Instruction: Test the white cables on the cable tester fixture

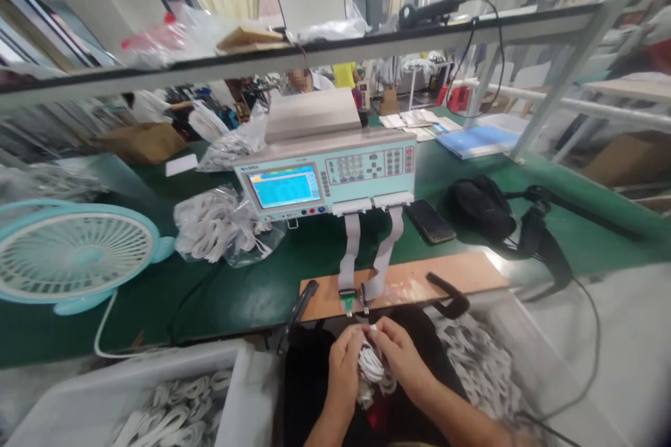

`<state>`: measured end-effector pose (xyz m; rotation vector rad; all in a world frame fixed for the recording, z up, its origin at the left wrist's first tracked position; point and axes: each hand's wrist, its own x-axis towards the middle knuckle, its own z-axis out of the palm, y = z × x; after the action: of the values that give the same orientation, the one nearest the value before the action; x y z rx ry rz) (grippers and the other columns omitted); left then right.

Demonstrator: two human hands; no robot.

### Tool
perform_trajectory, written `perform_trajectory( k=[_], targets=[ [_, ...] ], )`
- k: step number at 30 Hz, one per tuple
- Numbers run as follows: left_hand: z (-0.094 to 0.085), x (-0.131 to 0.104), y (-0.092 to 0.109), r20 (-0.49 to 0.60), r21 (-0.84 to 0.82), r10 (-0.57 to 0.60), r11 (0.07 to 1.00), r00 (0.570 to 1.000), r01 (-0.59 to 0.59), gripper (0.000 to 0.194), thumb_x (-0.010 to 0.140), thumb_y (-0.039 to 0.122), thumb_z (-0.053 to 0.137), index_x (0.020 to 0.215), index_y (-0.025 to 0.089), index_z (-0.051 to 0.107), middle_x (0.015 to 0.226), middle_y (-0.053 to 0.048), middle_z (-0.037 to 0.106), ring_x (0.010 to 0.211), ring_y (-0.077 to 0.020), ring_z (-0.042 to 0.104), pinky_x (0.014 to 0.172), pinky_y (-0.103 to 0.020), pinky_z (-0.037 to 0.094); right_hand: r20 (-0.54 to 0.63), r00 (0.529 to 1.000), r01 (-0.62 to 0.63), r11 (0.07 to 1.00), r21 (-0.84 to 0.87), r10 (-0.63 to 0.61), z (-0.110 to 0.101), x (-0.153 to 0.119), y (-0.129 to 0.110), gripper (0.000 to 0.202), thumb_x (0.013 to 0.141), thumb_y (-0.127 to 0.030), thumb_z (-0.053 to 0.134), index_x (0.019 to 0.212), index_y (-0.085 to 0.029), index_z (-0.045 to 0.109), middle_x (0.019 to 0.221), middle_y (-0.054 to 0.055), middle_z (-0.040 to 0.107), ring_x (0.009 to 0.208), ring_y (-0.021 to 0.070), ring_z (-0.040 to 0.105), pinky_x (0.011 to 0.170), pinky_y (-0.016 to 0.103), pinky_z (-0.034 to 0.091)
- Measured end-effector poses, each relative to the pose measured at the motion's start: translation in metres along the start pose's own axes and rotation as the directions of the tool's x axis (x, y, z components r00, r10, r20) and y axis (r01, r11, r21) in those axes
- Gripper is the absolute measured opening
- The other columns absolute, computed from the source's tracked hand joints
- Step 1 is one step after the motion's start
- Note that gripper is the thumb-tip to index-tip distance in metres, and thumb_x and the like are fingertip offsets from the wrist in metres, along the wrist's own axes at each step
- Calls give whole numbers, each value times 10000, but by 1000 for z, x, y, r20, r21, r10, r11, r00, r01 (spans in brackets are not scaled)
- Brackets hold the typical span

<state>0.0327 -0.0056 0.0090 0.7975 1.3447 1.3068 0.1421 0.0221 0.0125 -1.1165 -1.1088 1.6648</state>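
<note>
Between my hands, over my lap, is a coiled white cable [371,365]. My left hand [346,356] closes round the coil from the left, its fingertips near the cable's upper end. From the right, my right hand [398,349] pinches a small white connector [373,327] at that end. Just beyond my fingers, at the table's front edge, sit a green connector board [349,303] and a second small plug [365,306]. Grey ribbon cables [350,251] run from them up to a bench tester [330,174] with a lit blue screen.
Bins of coiled white cables flank me, the left bin [235,391] and the right pile [477,360]. Clamps [301,307] hold a wooden board [414,283]. Around it lie a phone [430,221], a black strap [539,237], bagged cables [210,227] and a fan [78,255]. A shelf [314,49] crosses above.
</note>
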Motion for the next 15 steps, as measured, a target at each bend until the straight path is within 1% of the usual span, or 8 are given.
perform_trajectory(
  k=[4,7,9,10,11,13,14,15],
  targets=[
    [-10,-16,4,-88,-37,-80,996,993,77,314,836,438,514,820,146,628,392,87,373,360,-62,311,383,-161,240,10,1000,9,930,-367,-5,-63,-12,-18,235,797,-363,470,628,-202,448,531,-47,392,492,117,369,490,234,302],
    [-18,-25,11,-166,-198,-52,980,985,18,278,853,408,496,756,163,586,403,80,388,346,-57,318,372,-158,236,-95,979,22,564,-826,-178,-119,-24,-31,129,749,-256,516,637,-192,518,608,18,490,600,173,467,590,286,360],
    [-17,-31,18,-195,-288,21,954,981,-78,239,841,365,521,708,170,561,499,58,472,349,-50,354,368,-167,265,-153,940,-19,403,-915,-304,-135,-35,-32,88,732,-248,552,743,-168,586,761,97,561,723,231,517,667,338,388],
    [-14,-34,21,-202,-311,73,941,977,-135,224,836,341,530,689,173,554,552,48,501,351,-46,365,367,-172,275,-156,939,-13,421,-907,-306,-133,-41,-29,131,740,-268,561,804,-161,603,829,122,574,771,249,529,701,358,399],
    [-9,-37,24,-201,-321,132,927,971,-193,214,832,318,533,673,177,552,590,42,514,350,-43,368,365,-177,278,-132,961,10,507,-862,-243,-125,-48,-24,174,756,-301,563,850,-163,610,866,128,583,794,254,541,721,367,411],
    [3,-42,29,-174,-308,256,903,951,-300,195,829,277,531,657,190,565,574,40,501,355,-55,374,374,-188,290,39,999,-4,794,-608,35,-94,-58,-12,237,801,-398,535,885,-190,611,846,88,608,777,228,572,721,350,441],
    [9,-45,31,-156,-286,313,893,937,-346,182,823,260,534,656,201,576,534,43,480,365,-70,380,386,-196,302,177,964,-121,917,-381,200,-75,-61,-5,295,819,-451,502,885,-184,608,813,77,615,738,214,590,680,331,461],
    [15,-48,32,-135,-257,366,885,921,-389,172,815,248,542,652,212,587,498,41,462,384,-88,393,399,-206,313,286,908,-269,949,-165,307,-57,-63,1,376,847,-505,432,899,-173,602,801,79,617,716,210,603,649,328,473]
  ],
)
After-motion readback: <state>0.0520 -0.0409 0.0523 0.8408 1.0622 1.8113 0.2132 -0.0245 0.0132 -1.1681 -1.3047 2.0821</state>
